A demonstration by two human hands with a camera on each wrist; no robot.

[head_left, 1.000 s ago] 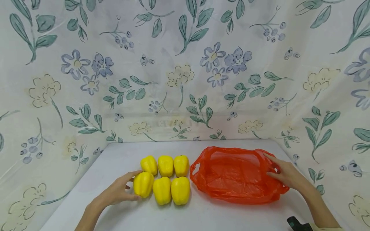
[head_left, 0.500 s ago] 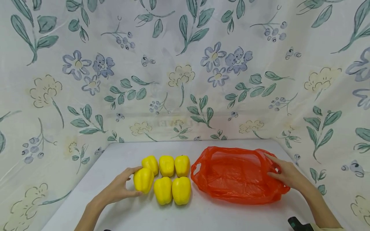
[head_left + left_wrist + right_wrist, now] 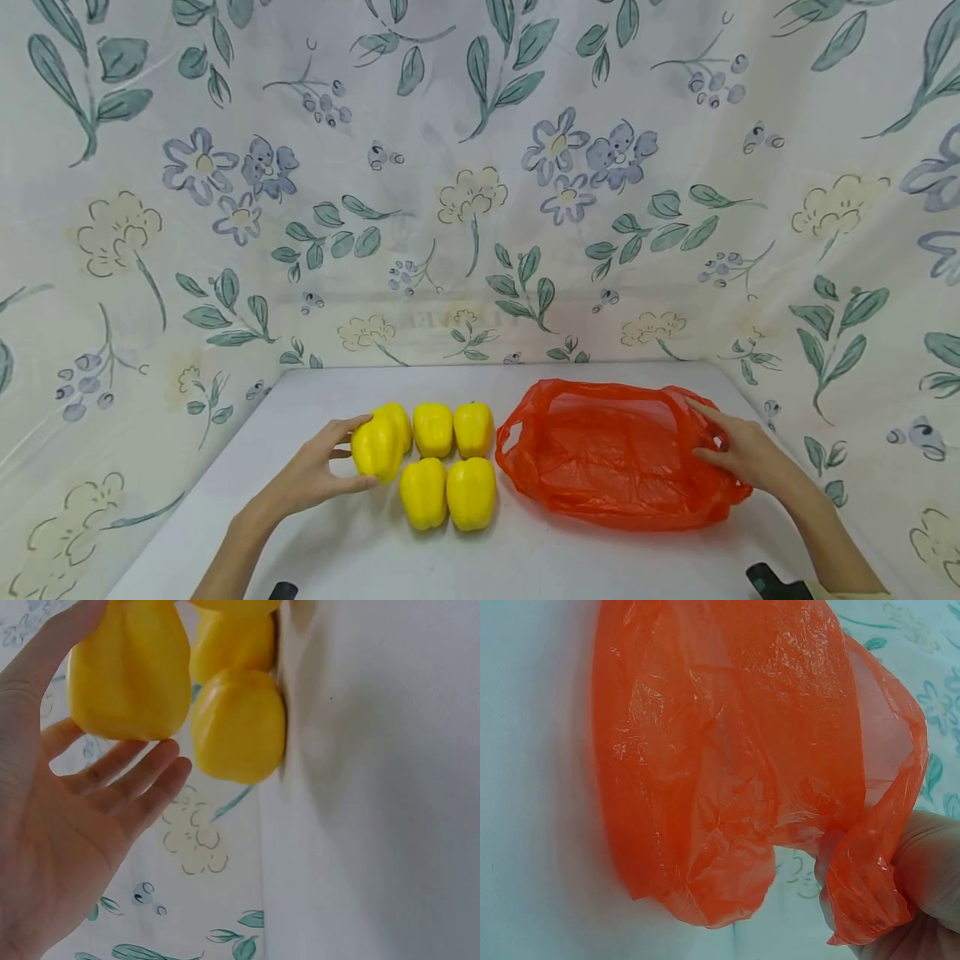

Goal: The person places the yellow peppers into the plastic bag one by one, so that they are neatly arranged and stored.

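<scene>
My left hand holds a yellow bell pepper between thumb and fingers, raised off the table. In the left wrist view this pepper sits apart from the other peppers, with the thumb on one side and fingertips on the other. Just behind it, partly hidden in the head view, stands another yellow pepper. On the right, my right hand grips the side of a red plastic bag, which is spread open. The right wrist view shows the bag's handle bunched between thumb and fingers.
Several more yellow peppers stand in two rows, such as a back one and a front one. They are left of the bag on a white table. A floral curtain hangs behind. A dark object is by the right forearm.
My left hand has lifted the front-left pepper off the table and carried it up and slightly away from me. The right hand and the bag have stayed in place.
</scene>
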